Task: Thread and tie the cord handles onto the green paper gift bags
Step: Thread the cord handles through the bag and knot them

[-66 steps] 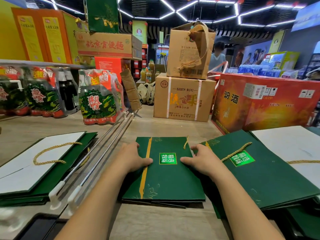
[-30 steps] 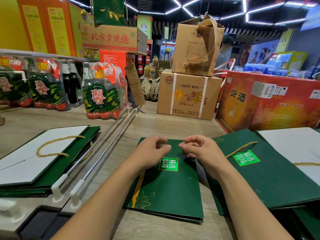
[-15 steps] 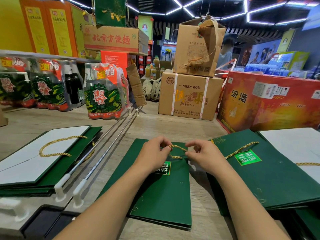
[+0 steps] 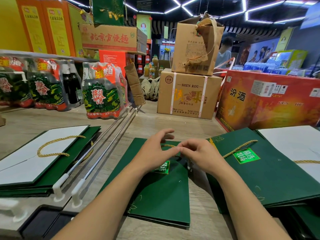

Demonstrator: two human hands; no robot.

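Observation:
A flat green paper gift bag lies on the wooden table in front of me, its top edge far from me. A short gold cord shows at that top edge. My left hand and my right hand meet above the bag's label, fingertips touching and pinching the cord between them. My left hand's outer fingers are spread. How the cord runs through the bag's holes is hidden by my hands.
A pile of green bags with gold cord handles lies to the right, another pile to the left. Two metal rods run diagonally between. Cardboard boxes, a red carton and bottle packs stand behind.
My hands left the bag's sides, came to its top edge and took up the gold cord. Since half a second ago they have drawn together until the fingertips touch. The bag has turned slightly.

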